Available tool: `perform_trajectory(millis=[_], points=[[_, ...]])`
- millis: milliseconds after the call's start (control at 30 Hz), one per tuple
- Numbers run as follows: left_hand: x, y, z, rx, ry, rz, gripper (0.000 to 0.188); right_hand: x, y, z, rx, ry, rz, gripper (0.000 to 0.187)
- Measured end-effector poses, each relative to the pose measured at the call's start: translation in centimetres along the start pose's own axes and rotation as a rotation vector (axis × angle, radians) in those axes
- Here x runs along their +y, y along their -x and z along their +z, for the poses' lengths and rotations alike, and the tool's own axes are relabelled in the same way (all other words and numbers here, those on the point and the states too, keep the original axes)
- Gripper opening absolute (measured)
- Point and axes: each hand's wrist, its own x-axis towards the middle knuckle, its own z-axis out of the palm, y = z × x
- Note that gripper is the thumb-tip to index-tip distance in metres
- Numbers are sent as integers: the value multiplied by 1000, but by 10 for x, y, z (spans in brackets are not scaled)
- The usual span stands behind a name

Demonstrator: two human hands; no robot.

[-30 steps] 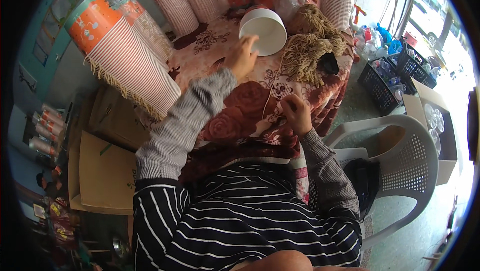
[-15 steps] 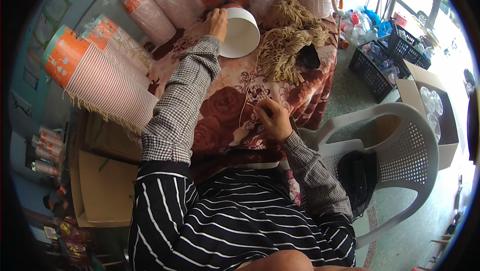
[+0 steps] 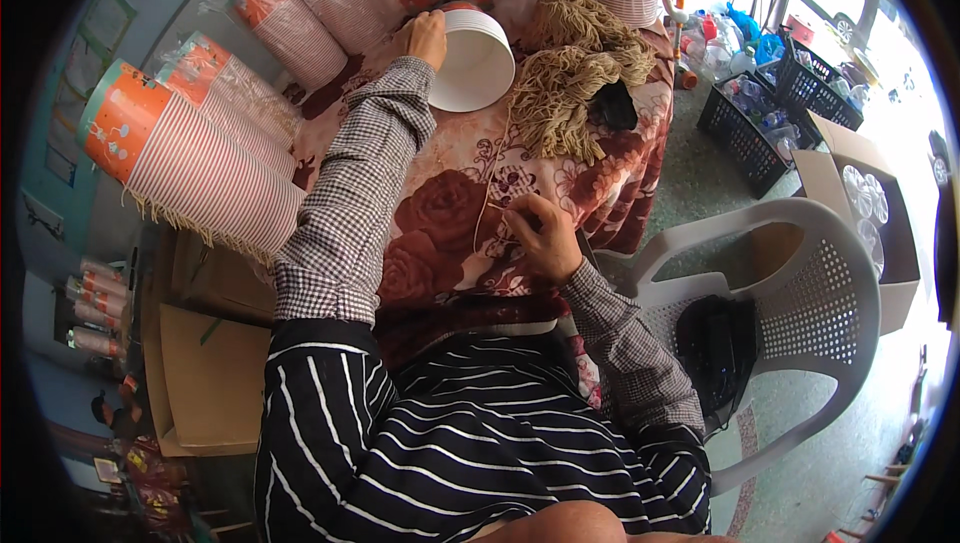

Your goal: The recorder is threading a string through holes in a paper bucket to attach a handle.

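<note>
On the far side of the table, my left hand point(image 3: 428, 40) is closed on the left rim of a white paper bucket point(image 3: 478, 68), which lies tilted with its mouth facing me. It looks like several buckets nested together. Closer in, my right hand point(image 3: 545, 233) pinches the end of a thin beige cord point(image 3: 479, 225) between thumb and fingers. The cord runs up across the cloth toward a large tangled bundle of beige cords point(image 3: 565, 93) right of the bucket. Against that bundle rests a small black object point(image 3: 615, 106) whose kind I cannot make out.
Tall stacks of orange-and-white paper buckets point(image 3: 205, 163) line the table's left and far sides, some in clear plastic. A floral red cloth point(image 3: 440, 208) covers the table. To the right are a grey plastic chair point(image 3: 855, 273), black crates point(image 3: 745, 138) and an open carton point(image 3: 900, 243).
The whole view has shifted slightly. Both hands keep their holds, the left on the bucket and the right on the cord, with hardly any movement.
</note>
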Motion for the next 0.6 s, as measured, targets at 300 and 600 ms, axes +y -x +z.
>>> perform_trajectory(millis=[300,600], points=[[6,-3,-4,-133,29,-103,10,-1,-1,3,4,-14,-9,13],[10,0,-47,-84,224,72,11,6,0,2,2,0,0,12]])
